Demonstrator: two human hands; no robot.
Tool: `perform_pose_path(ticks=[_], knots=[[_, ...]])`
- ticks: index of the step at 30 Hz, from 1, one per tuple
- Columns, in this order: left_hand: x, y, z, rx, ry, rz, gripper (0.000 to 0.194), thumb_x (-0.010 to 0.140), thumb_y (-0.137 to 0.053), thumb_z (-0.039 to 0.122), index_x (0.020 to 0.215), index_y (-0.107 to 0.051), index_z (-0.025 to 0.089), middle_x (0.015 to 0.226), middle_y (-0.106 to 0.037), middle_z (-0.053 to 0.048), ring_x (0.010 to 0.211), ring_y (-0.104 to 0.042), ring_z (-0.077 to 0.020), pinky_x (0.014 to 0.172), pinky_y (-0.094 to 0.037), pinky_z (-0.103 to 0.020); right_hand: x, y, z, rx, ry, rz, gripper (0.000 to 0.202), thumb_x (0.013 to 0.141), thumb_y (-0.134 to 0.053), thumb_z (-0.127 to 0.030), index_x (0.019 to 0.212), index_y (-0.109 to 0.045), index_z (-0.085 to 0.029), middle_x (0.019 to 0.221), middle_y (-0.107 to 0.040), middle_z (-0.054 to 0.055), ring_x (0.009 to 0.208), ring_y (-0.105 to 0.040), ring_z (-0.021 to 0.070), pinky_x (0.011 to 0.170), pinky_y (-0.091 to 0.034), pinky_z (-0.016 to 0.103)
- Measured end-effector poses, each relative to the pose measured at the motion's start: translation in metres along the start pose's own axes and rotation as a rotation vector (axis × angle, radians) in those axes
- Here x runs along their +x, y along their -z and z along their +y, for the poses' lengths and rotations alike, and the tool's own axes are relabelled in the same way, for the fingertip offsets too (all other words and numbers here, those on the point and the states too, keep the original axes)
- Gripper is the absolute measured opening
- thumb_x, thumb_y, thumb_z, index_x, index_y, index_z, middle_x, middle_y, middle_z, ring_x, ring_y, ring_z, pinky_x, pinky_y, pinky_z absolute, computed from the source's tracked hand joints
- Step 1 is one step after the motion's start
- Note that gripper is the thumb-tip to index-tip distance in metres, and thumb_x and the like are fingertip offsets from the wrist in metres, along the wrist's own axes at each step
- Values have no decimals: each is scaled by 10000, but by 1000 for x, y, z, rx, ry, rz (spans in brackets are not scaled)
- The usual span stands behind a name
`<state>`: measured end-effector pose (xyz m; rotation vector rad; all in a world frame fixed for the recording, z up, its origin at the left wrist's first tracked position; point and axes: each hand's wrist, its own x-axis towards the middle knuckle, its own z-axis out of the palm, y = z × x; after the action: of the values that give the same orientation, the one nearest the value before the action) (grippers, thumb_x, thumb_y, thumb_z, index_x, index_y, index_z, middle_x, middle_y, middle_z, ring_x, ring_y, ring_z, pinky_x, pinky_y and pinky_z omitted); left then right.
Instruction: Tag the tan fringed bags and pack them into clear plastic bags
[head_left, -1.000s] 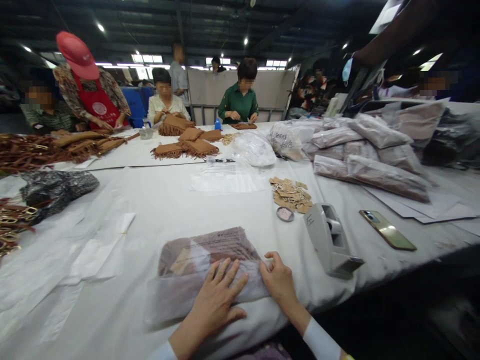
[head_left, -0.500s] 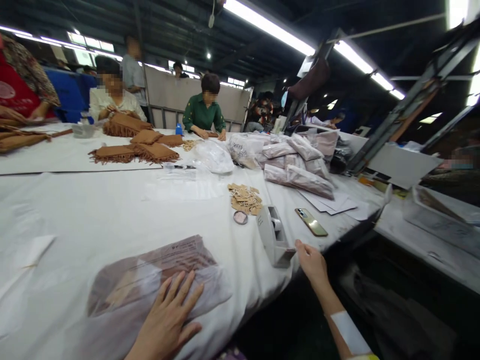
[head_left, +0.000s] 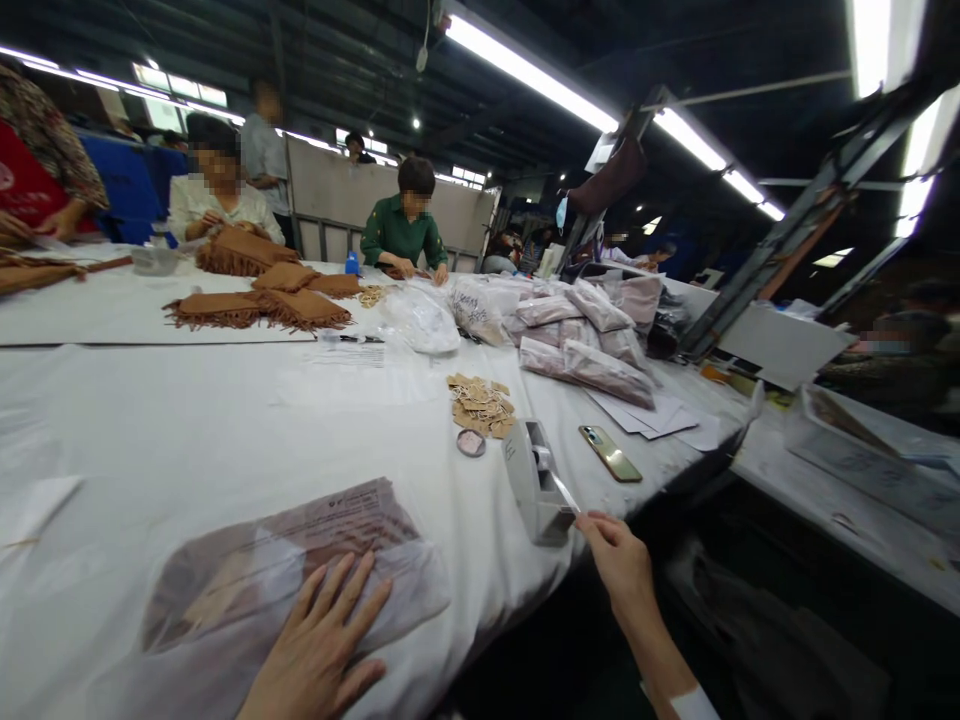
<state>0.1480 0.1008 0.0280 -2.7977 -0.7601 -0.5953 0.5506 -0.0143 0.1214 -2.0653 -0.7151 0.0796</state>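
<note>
My left hand (head_left: 322, 630) lies flat, fingers spread, on a clear plastic bag (head_left: 225, 575) with a folded brownish item inside. At the table's front edge, my right hand (head_left: 619, 560) pinches the end of a strip of tape (head_left: 564, 490). That strip runs up to the roll in a grey tape dispenser (head_left: 541, 520). Just beyond the dispenser are a pile of tan tags with white strings (head_left: 480, 405) and a small round dish (head_left: 471, 443). A phone (head_left: 610, 453) rests to the dispenser's right.
Filled plastic bags (head_left: 585, 330) are heaped farther back, beside white papers (head_left: 652, 415). Brown fringed pieces (head_left: 292, 300) lie at the far left. Several people work across the table, one in a green shirt (head_left: 401, 228). A clear plastic bin (head_left: 870, 450) stands at right.
My right hand has drawn the tape upward off the dispenser's cutting end, so a taut strip now shows between roll and fingers. The view has shifted slightly; my left hand stays on the bag.
</note>
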Motion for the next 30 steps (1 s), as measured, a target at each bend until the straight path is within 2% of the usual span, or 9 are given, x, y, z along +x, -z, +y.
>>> perform_pose_path(ticks=[3,6,11,14,17,22,26,30], knots=[[0,3,1,-9,10,-24,683,824,-510,629,1428,-339,362,1490,-399,-50,1337,-332,-321,1124,-117,-473,-16,-5,10,135,-120,-78,410,606,-666,-533,707,-728,-140,741,-717,97,703,-656,248,604,-523,326],[1,6,3,-18,24,-35,672,830,-517,610,1429,-336,363,1503,-377,-50,1343,-326,-319,1123,-122,-475,-20,-18,19,243,-225,-106,438,586,-661,-560,658,-685,-129,542,-630,49,481,-564,178,423,-445,280],[-1,3,2,-21,34,-44,683,834,-516,606,1438,-314,360,1519,-349,-52,1361,-300,-320,1124,-112,-481,-25,-30,32,191,-238,-97,441,570,-635,-593,520,-602,-157,418,-518,5,362,-442,134,352,-356,270],[-2,1,1,-56,32,-49,674,837,-516,598,1436,-317,361,1527,-333,-51,1364,-301,-321,1129,-109,-484,-34,-28,26,126,-177,-158,449,624,-606,-594,603,-647,-147,427,-507,-10,380,-442,136,367,-347,264],[-1,5,1,-97,63,-67,661,841,-527,577,1432,-330,355,1529,-327,-58,1366,-303,-322,1132,-116,-492,-41,-29,-8,19,74,-370,423,730,-566,-554,757,-692,-150,556,-594,11,524,-538,165,484,-428,271],[5,21,1,-148,103,-162,699,822,-551,592,1435,-312,358,1545,-287,-57,1380,-277,-320,1131,-158,-506,-44,-54,-100,-137,613,-840,316,872,-506,-435,792,-699,-198,769,-684,44,736,-609,186,716,-468,291],[7,25,-2,-184,115,-201,713,829,-530,606,1446,-277,353,1555,-256,-65,1397,-245,-329,1121,-184,-524,-43,-91,-152,-278,1017,-1125,274,914,-481,-346,832,-712,-223,766,-657,27,731,-600,157,682,-432,248],[6,25,-2,-218,123,-200,714,829,-542,596,1445,-276,352,1559,-243,-69,1399,-243,-330,1125,-170,-524,-45,-127,-181,-470,1331,-1265,204,867,-542,-220,768,-719,-240,703,-639,-3,677,-578,133,615,-379,226]])
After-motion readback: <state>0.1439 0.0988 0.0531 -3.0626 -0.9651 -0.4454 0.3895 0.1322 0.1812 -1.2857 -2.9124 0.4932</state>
